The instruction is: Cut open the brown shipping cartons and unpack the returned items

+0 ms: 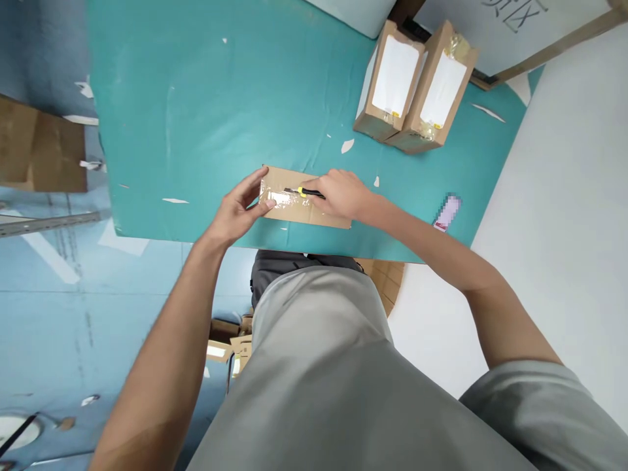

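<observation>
A small cardboard box [306, 210] with shiny clear tape over it lies near the front edge of the green table. My left hand [235, 210] grips the box's left end, thumb on the near side and fingers at the far corner. In my right hand [346, 193] is a utility knife [301, 191] with a black and yellow handle. Its blade points left and lies over the taped top of the box; whether it touches the tape I cannot tell. The right hand covers part of the box's right half.
Two taller cartons [392, 75] with white labels stand side by side at the back right. A pinkish, pixelated item [447, 212] lies at the right. Paper scraps [347, 146] are scattered on the green table [196, 131]. A brown carton [44, 147] is at the far left.
</observation>
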Tool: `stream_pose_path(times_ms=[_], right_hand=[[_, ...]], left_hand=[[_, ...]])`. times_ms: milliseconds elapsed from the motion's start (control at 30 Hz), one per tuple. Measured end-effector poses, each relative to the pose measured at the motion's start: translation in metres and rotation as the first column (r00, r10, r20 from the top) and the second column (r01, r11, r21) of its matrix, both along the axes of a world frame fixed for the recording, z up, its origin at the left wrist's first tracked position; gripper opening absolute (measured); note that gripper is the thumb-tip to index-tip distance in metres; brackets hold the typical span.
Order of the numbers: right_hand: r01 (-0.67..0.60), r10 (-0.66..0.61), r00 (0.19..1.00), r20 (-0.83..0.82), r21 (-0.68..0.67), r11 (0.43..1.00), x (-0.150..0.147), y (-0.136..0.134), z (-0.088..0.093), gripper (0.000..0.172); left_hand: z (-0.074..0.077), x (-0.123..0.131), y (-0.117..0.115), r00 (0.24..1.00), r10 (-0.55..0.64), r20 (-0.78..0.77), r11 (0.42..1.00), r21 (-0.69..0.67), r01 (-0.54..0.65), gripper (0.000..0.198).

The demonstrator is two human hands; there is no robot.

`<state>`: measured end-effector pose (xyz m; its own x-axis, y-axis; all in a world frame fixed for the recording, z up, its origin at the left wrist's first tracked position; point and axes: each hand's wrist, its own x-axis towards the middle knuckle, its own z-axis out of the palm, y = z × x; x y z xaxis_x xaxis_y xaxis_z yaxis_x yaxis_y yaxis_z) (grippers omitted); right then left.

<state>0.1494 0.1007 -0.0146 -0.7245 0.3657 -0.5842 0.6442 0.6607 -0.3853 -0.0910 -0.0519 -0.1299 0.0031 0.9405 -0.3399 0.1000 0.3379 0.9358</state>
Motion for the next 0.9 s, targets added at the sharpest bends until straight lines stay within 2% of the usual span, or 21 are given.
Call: stream_pose_path(times_ms=[367,567,733,900], right_hand=[[-0.117,0.107,0.974,0.198,0.037,0.992,0.016,0.003,0.023,0.042],[-0.113,0.088,0.962,0.258,0.084,0.990,0.054,-0.001,0.031,0.041],[-0.081,0.034,0.946,0.323,0.133,0.988,0.090,-0.006,0.038,0.042],[-0.110,0.044,0.933,0.358,0.165,0.980,0.106,-0.012,0.040,0.047]], left_hand=[[0.003,0.000,0.000,0.998,0.037,0.055,0.999,-0.040,-0.035,0.099],[0.008,0.002,-0.002,0.997,0.057,0.059,0.997,-0.047,-0.054,0.107],[0.003,0.006,-0.004,0.995,0.087,0.049,0.996,-0.042,-0.085,0.107],[0.000,0.015,-0.004,0.996,0.068,0.061,0.997,-0.049,-0.065,0.104]])
